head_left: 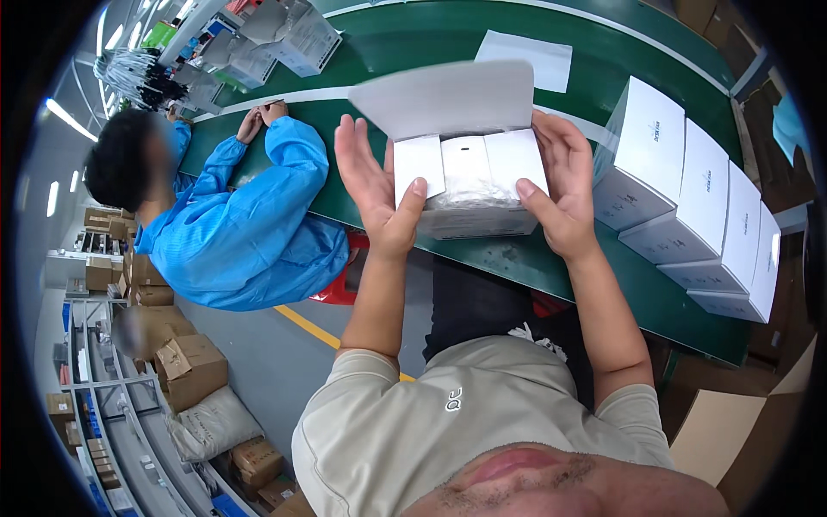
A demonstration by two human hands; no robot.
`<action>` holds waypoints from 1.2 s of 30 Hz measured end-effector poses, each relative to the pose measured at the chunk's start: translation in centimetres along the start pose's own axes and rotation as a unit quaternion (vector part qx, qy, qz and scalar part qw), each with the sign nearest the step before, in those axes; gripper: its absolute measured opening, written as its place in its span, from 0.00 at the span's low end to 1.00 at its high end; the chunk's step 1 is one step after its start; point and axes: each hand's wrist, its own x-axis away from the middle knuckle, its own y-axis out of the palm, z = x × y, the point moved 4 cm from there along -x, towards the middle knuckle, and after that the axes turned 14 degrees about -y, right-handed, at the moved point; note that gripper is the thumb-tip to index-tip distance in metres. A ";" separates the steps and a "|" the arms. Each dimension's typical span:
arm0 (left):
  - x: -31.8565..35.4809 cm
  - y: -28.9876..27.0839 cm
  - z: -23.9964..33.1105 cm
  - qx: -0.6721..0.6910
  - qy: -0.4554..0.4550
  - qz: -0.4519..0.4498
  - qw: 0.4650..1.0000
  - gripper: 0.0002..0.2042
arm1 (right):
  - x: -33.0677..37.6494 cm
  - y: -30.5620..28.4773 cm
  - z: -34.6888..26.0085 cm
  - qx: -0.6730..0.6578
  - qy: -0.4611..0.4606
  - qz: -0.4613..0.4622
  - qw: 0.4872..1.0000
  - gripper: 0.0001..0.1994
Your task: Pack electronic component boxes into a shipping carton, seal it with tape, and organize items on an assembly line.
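Half open, your left hand (pixel 376 189) and right hand (pixel 564 185) hold an open box (pixel 478 226), thumbs (pixel 413 195) on its side flaps (pixel 419 162), near four closed boxes (pixel 702 189).

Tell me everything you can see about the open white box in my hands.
The white box looks like thin cardboard. Its lid stands raised at the far side, and two side flaps fold inward over the opening. Between them show a white surface with a small dark mark, and crinkled clear film. Your left hand and right hand hold its sides, thumbs at the flaps. It is over the green table, near its edge; contact is unclear.
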 end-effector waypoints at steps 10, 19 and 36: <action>-1.5 -5.3 -0.9 -0.189 0.091 -0.374 0.903 0.19 | -0.9 -1.5 -1.5 0.095 -0.078 -0.165 0.979 0.21; -2.3 -6.3 -0.4 -0.184 0.025 -0.407 0.894 0.16 | -0.5 -1.0 -1.1 0.072 -0.064 -0.144 0.985 0.11; -3.1 -4.3 -6.7 -0.094 -0.167 -0.394 0.899 0.53 | 0.3 -1.8 -7.0 0.336 -0.185 -0.104 0.918 0.11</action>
